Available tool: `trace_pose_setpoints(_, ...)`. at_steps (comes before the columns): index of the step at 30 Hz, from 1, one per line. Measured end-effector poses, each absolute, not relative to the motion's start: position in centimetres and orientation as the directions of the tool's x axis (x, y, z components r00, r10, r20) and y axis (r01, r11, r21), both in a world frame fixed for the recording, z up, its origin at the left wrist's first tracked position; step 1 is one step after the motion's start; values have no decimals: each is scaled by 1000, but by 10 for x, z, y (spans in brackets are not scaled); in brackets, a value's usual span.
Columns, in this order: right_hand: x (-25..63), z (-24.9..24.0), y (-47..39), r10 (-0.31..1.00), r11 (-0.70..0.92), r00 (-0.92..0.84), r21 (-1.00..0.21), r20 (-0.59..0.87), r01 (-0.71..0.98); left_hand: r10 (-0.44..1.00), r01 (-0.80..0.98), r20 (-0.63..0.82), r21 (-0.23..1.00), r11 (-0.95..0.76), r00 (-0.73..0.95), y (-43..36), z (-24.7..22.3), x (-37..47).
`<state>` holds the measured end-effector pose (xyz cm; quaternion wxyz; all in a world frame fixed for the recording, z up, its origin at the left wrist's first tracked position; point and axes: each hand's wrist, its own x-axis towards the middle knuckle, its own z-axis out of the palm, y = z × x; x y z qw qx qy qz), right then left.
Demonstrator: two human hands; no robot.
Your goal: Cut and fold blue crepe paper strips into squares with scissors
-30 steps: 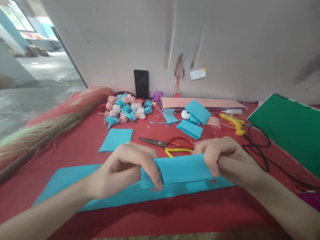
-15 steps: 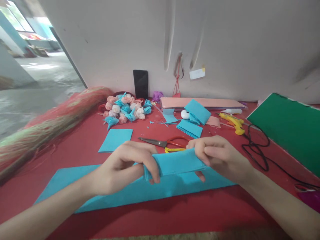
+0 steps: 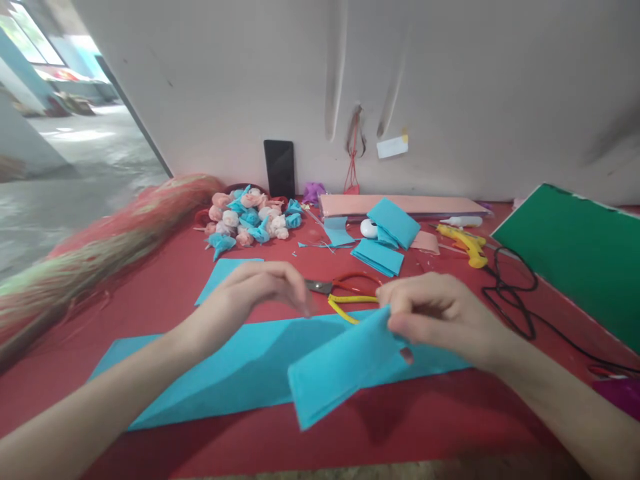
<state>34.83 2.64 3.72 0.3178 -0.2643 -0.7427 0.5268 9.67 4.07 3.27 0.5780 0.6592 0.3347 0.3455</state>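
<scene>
My right hand [image 3: 437, 320] pinches one end of a folded strip of blue crepe paper [image 3: 340, 370], whose other end slants down to the left. Fingers loosely bent and apart, my left hand [image 3: 260, 290] hovers over the table and holds nothing. Beneath both hands a long blue crepe paper sheet [image 3: 200, 373] lies across the red tabletop [image 3: 280, 443]. Just behind the hands rest scissors [image 3: 320, 287] with red handles and a yellow-handled tool [image 3: 345, 307], partly covered. A blue paper square [image 3: 220, 273] lies behind my left forearm.
Paper flowers [image 3: 250, 217] are heaped at the back left, near a leaning phone [image 3: 280, 168]. Blue folded pieces [image 3: 395, 223] and a pink paper pack [image 3: 400, 204] lie at the back. A yellow glue gun [image 3: 467, 245] with black cord and a green board [image 3: 575, 250] are right.
My left hand has let go of the folded blue strip and moved up and left. The strip's left end has swung down, while my right hand keeps its grip.
</scene>
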Motion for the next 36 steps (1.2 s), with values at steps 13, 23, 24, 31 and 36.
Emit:
trace_pose_setpoints(13,322,20,11,709,170,-701,-944,-82,283,383,250,-380,904,346,842,14,18,126)
trace_pose_setpoints(23,324,22,14,682,203,-726,-931,-89,305,384,203,-399,866,458,833,14,9,126)
trace_pose_setpoints(24,325,22,15,670,195,-736,-932,-99,304,384,216,-407,865,452,829,14,9,126)
trace_pose_setpoints(31,331,21,21,622,229,-777,-925,-100,303,392,187,-388,868,460,834,13,9,128)
trace_pose_setpoints(36,332,25,20,612,269,-789,-926,-48,265,419,138,-375,858,495,827,14,9,126)
